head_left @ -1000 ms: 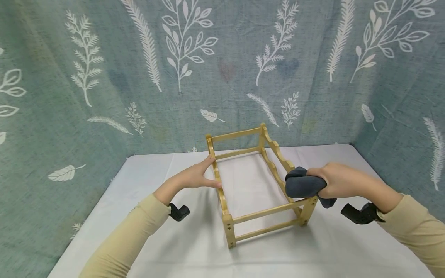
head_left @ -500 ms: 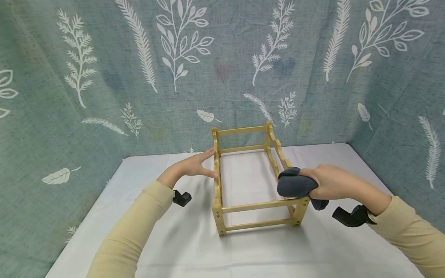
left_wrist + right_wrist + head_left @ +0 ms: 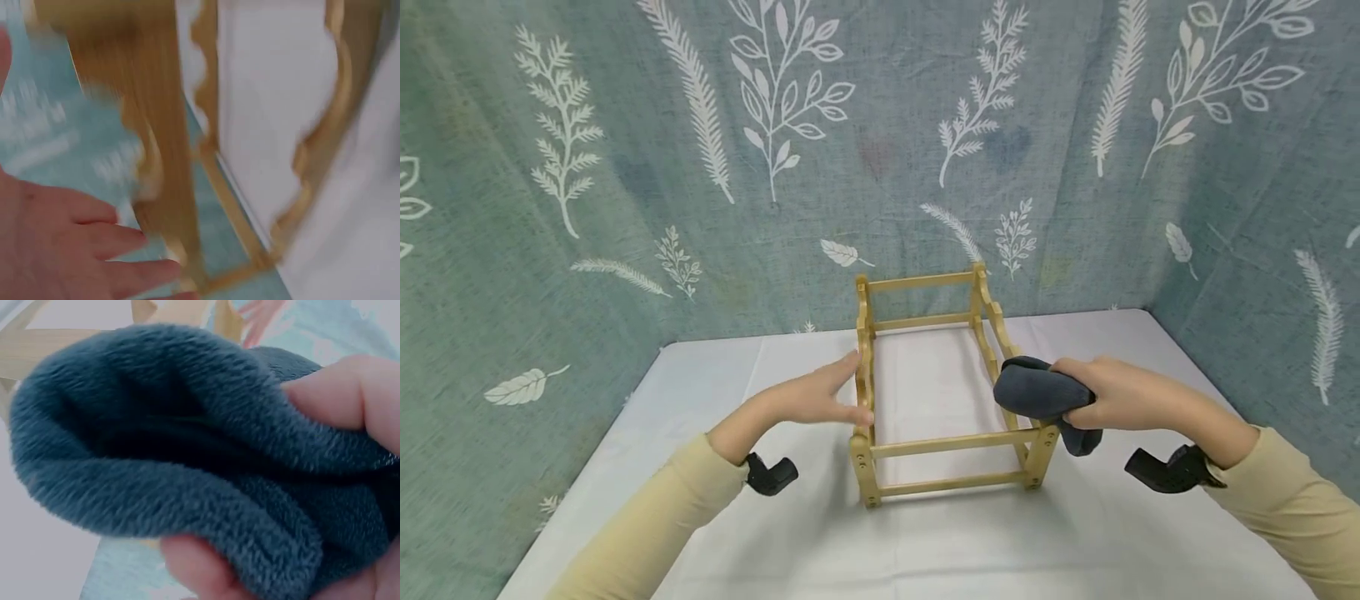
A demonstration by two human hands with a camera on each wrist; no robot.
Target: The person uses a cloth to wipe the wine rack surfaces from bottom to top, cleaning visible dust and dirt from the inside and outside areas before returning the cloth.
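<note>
A light wooden rack (image 3: 955, 442) with scalloped side rails stands on the white-covered table. My left hand (image 3: 812, 393) is at its left side, fingers spread and fairly straight, thumb and fingertips right at the left rail. In the left wrist view the fingers (image 3: 134, 275) reach along the rack's wooden side (image 3: 162, 125), which is blurred. My right hand (image 3: 1105, 392) grips a folded dark blue-grey cloth (image 3: 1037, 392) over the near right corner of the rack. Up close in the right wrist view the cloth (image 3: 144, 500) looks fluffy, with the thumb (image 3: 331, 394) pressing on top and fingers beneath.
The white tablecloth (image 3: 790, 542) spreads under and around the rack. A blue-green curtain (image 3: 880, 167) with white leaf prints hangs behind the table and along both sides. Each wrist wears a black camera mount (image 3: 1172, 468).
The rack has turned straighter and shifted left. My left hand went forward along the left rail, then came back nearer. The right hand and cloth have shifted slightly left.
</note>
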